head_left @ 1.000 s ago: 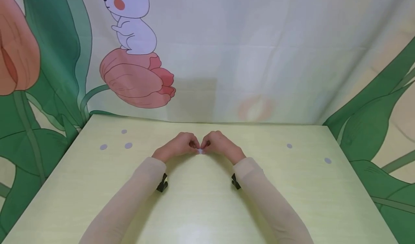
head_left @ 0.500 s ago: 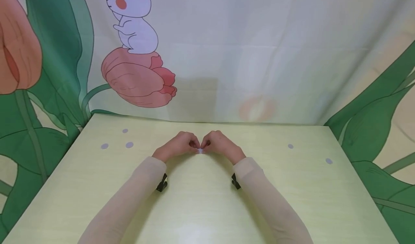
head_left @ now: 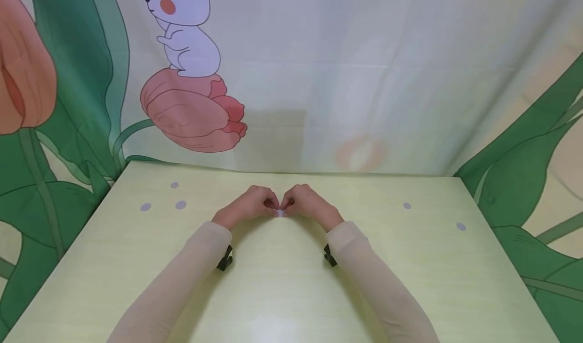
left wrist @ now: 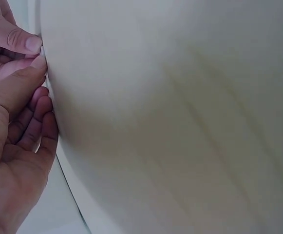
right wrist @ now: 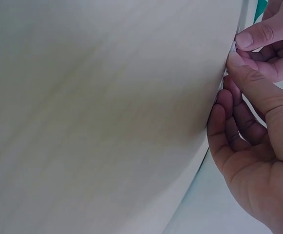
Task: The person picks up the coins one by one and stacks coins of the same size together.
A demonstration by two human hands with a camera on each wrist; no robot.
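Both hands meet over the far middle of the table (head_left: 282,272), fingertips almost touching. Between them sits a small pale, flat piece (head_left: 280,213); my left hand (head_left: 250,204) pinches one side of it and my right hand (head_left: 308,202) the other. In the left wrist view, the left hand (left wrist: 19,131) has its thumb pressed on its index finger close to the tabletop. A thin white edge (right wrist: 233,46) shows between the two thumbs in the right wrist view, beside the right hand (right wrist: 258,136). Fingers hide most of the piece, so its full shape cannot be told.
Several flat lavender discs lie on the table: one (head_left: 180,205) in a group at the left, others at the right, such as one (head_left: 407,206) and one (head_left: 461,226). A printed curtain (head_left: 355,80) hangs along the table's far edge.
The head view shifts very slightly. Both hands stay together at the same place, pinching the small pale piece, with no clear movement of the fingers.
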